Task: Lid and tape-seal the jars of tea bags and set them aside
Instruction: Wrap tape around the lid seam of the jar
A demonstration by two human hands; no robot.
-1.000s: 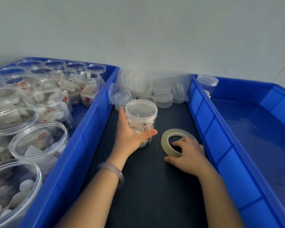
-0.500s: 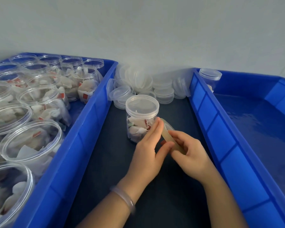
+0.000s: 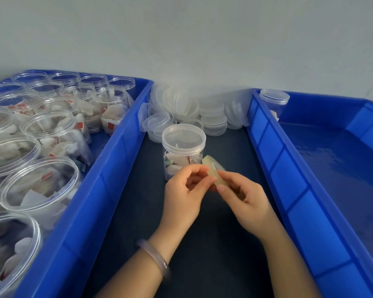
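Observation:
A lidded clear jar of tea bags (image 3: 183, 147) stands on the dark table between two blue bins. Just in front of it my right hand (image 3: 243, 196) holds a roll of clear tape (image 3: 214, 172) on edge, fingers curled round it. My left hand (image 3: 184, 194) meets it from the left, thumb and fingertips pinching at the roll's rim. Both hands hover above the table, slightly apart from the jar.
The left blue bin (image 3: 108, 190) is packed with open jars of tea bags (image 3: 41, 186). A heap of loose clear lids (image 3: 181, 108) lies behind the jar. The right blue bin (image 3: 299, 190) holds one lidded jar (image 3: 272, 102) in its far corner.
My left hand has let go of the jar and come to the tape. My right hand has lifted the roll off the table and turned it on edge.

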